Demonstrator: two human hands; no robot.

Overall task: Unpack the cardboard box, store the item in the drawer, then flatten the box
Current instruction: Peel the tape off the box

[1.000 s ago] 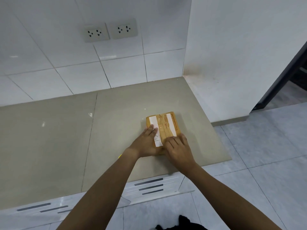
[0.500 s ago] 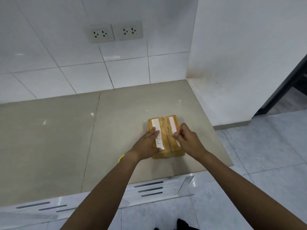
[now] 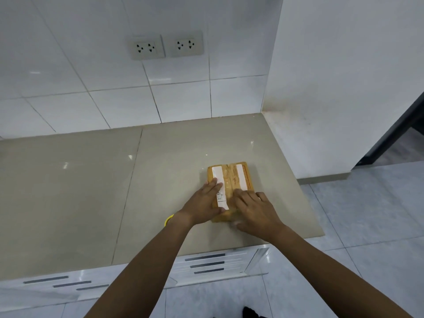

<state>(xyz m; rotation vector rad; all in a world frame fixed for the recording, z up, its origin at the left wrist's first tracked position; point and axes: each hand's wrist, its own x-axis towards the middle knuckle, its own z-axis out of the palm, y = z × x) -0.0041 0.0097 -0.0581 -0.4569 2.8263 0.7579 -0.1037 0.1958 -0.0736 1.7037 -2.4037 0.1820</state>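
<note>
A small brown cardboard box (image 3: 231, 177), taped along its middle seam and bearing two white label strips, lies closed on the beige countertop (image 3: 160, 180) near its right end. My left hand (image 3: 204, 203) lies flat on the box's left side, fingers spread over the left label, holding it down. My right hand (image 3: 254, 210) rests on the near right part of the box, fingertips on the tape at the centre seam. The near end of the box is hidden under both hands. White cabinet fronts with dark slots (image 3: 206, 263) sit below the counter edge.
A white tiled wall with two socket plates (image 3: 166, 45) stands behind the counter. A white wall (image 3: 332, 88) closes off the right end. The counter's front edge runs close to the box, with grey floor tiles (image 3: 367, 226) to the right and a dark doorway (image 3: 403, 131).
My right hand has dropped from a pinch at the box's right label back down onto its near right part, fingers at the seam. The left hand stays pressed on the box.
</note>
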